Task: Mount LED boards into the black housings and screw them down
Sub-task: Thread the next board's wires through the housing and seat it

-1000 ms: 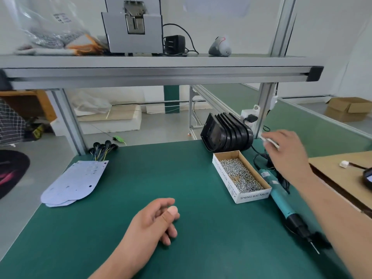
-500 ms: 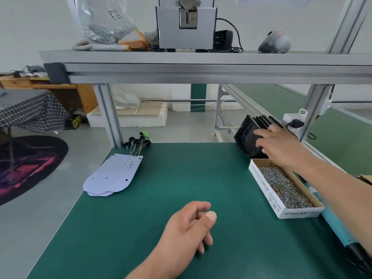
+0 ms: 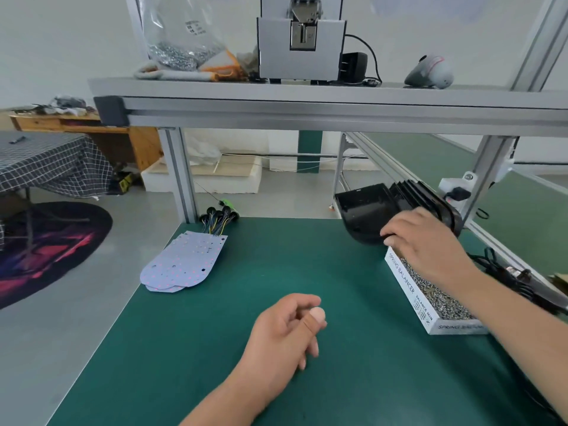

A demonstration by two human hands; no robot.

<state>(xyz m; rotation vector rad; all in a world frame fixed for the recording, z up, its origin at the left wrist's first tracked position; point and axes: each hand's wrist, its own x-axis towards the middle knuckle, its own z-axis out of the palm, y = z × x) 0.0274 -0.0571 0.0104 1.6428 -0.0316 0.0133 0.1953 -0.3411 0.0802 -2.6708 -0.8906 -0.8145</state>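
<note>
A row of black housings (image 3: 430,201) stands at the back right of the green mat. My right hand (image 3: 427,244) grips the front housing (image 3: 365,210), which leans out from the row toward the mat's middle. A stack of pale LED boards (image 3: 184,262) with black-ended wires lies at the back left. My left hand (image 3: 285,330) rests on the mat near the front, fingers loosely curled, holding nothing. An open cardboard box of screws (image 3: 436,296) sits just below my right hand.
An aluminium shelf (image 3: 307,99) spans overhead with a grey machine (image 3: 301,44), a bag of hardware and a plug. Frame posts (image 3: 181,176) stand at the mat's back corners. Black cables (image 3: 507,275) lie right of the screw box. The mat's left edge drops to the floor.
My right hand reached from the right side to the housing row, took hold of the front housing and tipped it away from the stack. My view turned left. The left hand stayed put.
</note>
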